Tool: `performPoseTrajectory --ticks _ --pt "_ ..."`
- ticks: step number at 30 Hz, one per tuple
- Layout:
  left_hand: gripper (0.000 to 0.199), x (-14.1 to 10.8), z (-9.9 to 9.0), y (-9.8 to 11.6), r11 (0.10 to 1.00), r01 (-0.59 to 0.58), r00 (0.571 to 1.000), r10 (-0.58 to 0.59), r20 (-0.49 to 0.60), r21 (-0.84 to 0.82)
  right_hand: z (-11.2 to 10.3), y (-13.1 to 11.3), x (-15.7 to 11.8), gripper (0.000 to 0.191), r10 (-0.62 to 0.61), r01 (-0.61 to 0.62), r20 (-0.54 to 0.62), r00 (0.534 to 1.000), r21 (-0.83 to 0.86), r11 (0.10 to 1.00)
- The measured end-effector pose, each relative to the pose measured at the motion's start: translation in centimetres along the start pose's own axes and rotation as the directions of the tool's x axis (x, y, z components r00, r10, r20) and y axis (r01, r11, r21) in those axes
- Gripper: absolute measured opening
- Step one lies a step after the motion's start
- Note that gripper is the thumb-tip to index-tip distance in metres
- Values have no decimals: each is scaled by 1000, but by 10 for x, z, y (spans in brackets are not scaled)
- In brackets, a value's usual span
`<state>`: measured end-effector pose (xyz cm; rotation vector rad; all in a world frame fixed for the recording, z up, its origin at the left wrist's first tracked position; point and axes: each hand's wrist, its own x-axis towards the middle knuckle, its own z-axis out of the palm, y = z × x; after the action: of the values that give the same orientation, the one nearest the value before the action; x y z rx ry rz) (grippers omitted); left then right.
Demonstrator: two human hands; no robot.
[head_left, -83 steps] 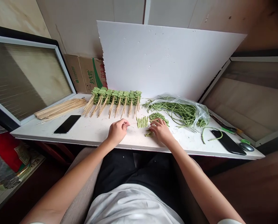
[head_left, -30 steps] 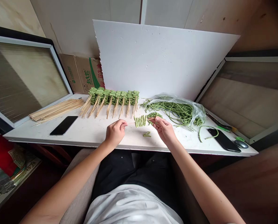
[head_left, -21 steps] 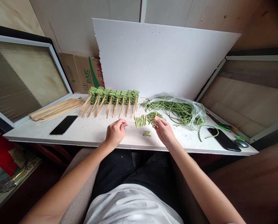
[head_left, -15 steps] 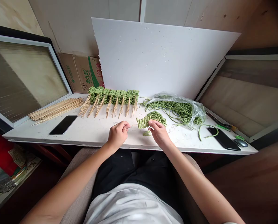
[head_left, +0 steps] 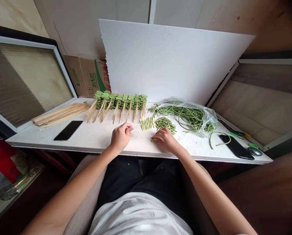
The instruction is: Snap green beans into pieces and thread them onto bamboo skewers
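Note:
My left hand (head_left: 121,137) is closed in a pinch on the bare end of a thin bamboo skewer. Threaded side by side on that skewer are several short pieces of green long bean (head_left: 147,123), held just above the white table. My right hand (head_left: 164,139) is down at the table with its fingers closed on a cut bean piece (head_left: 153,140), which they partly cover. Close beyond that hand lies a small heap of cut bean pieces (head_left: 166,124).
Finished bean skewers (head_left: 121,101) are stacked in a row at the back. Loose bamboo skewers (head_left: 60,114) and a phone (head_left: 68,130) lie left. To the right are whole long beans (head_left: 187,114) in a clear bag, a second phone (head_left: 236,147) and a computer mouse (head_left: 254,151).
My right hand has let go of the beans on the skewer and moved down to the loose bean piece on the table. The skewer has shifted slightly left, still in my left hand.

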<state>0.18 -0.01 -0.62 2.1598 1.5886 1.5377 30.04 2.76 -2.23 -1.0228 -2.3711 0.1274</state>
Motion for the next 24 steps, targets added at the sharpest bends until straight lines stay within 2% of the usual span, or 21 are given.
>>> performPoseTrajectory --ticks 3,9,12,16,18,20,24 --pt "14 0 0 0 1000 0 1000 0 0 19 2 -3 0 21 -2 4 29 1000 -85 996" --pt "15 0 -1 -2 999 -19 1000 19 -3 48 2 0 0 22 69 -71 -15 997 -178 982" --pt "16 0 -2 -4 998 -22 1000 23 -7 58 3 3 -1 21 103 -108 -46 994 -120 987" --pt "15 0 -2 -5 998 -13 1000 14 -16 69 -1 7 1 26 187 -177 -126 974 87 980" --pt "15 1 -2 -6 998 -11 1000 12 -18 65 -5 9 2 24 247 -199 -196 949 236 951" --pt "16 1 -3 -6 998 -12 1000 13 -19 62 -9 10 3 21 339 -223 -264 903 385 896" --pt "16 0 -3 -6 998 -16 1000 16 -6 53 -13 13 5 31 554 -312 -329 764 564 765"
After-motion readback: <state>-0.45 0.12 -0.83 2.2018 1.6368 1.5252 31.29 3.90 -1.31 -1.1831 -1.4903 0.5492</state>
